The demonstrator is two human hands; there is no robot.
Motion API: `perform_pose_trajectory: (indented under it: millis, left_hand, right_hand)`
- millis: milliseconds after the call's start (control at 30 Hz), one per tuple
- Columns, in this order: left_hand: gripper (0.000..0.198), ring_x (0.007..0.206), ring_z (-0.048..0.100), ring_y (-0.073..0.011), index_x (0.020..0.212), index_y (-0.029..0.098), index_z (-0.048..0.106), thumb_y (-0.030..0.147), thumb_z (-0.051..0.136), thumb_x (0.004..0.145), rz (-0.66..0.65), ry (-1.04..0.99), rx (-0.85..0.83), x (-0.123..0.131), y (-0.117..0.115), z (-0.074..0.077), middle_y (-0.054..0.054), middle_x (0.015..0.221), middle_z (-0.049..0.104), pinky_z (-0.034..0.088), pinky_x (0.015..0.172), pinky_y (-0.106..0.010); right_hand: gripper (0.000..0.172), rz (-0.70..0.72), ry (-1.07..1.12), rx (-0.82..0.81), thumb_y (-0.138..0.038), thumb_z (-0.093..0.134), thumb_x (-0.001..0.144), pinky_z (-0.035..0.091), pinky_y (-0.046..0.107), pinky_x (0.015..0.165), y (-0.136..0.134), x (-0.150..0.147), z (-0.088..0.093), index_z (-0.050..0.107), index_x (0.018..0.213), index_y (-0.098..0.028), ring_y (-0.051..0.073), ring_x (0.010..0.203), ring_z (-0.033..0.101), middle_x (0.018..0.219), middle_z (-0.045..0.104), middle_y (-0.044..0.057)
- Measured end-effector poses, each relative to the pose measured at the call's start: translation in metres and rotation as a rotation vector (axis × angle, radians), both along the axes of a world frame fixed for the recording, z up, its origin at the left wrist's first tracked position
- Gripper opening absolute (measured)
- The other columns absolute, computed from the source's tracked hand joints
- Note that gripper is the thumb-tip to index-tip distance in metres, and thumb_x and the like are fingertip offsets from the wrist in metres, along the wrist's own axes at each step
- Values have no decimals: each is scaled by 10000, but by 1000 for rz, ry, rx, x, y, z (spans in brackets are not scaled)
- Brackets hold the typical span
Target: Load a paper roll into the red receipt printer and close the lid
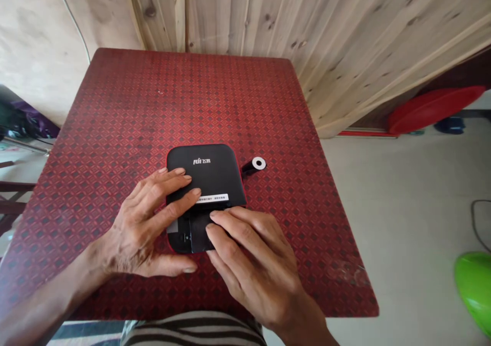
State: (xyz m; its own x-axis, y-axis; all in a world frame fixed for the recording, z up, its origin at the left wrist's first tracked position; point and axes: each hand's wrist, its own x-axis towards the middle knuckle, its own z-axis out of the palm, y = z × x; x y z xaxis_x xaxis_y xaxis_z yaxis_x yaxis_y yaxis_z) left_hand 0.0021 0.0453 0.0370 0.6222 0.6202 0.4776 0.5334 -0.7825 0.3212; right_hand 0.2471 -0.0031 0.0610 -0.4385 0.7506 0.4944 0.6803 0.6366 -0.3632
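A flat black device (206, 175) with red edges, a white logo and a white label strip lies on the table in front of me. My left hand (153, 221) is open, its fingers spread over the device's left side and its thumb stretched out by the lower left corner. A black rectangular panel (200, 233) sits at the device's near end. My right hand (255, 259) is closed on this panel, index and middle fingertips on top; its thumb is hidden. Just right of the device lies a small black cylinder (251, 166) with a white ring-shaped end.
The red patterned table (192, 100) has its far edge near a wooden plank wall (245, 19). On the floor at right are a red round object (433, 110) and a green rounded object (475, 290). My striped clothing (192, 330) is at the near edge.
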Motion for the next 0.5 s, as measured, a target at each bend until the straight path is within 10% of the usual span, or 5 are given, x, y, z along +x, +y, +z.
perform_pose_trajectory:
  millis: [500]
  left_hand:
    - [912,1364,613,-414,1485,161,551,760,741,825,5,23,100,4,2,-1,-225,1423,615,531,1132,-613]
  right_hand:
    - [64,-20,51,47,-204,743,964,594,376,891,4,-3,7,710,1008,-174,217,1010,718,1044,809,71]
